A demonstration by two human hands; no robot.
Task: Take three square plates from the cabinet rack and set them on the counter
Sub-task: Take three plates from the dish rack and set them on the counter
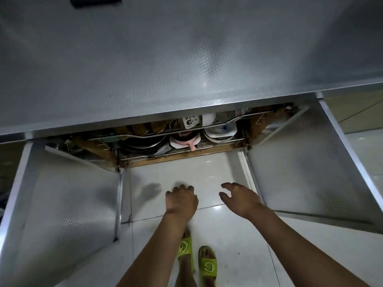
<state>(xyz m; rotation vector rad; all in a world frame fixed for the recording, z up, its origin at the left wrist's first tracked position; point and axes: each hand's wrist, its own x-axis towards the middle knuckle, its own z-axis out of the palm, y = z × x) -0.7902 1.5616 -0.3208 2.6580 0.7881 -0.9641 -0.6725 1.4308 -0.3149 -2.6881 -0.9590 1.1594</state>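
Note:
Below the steel counter the cabinet stands with both doors swung wide. Its wire rack holds crockery: white dishes at the right, dark round pans at the left, a white and pink cup in the middle. I cannot pick out any square plates among them. My left hand hangs in front of the opening with fingers curled, holding nothing. My right hand is beside it, fingers spread, empty. Both hands are above the floor, short of the rack.
The left cabinet door and right cabinet door flank my arms. White floor tiles lie below. My feet in yellow-green slippers stand close to the cabinet. A dark object sits at the counter's far edge.

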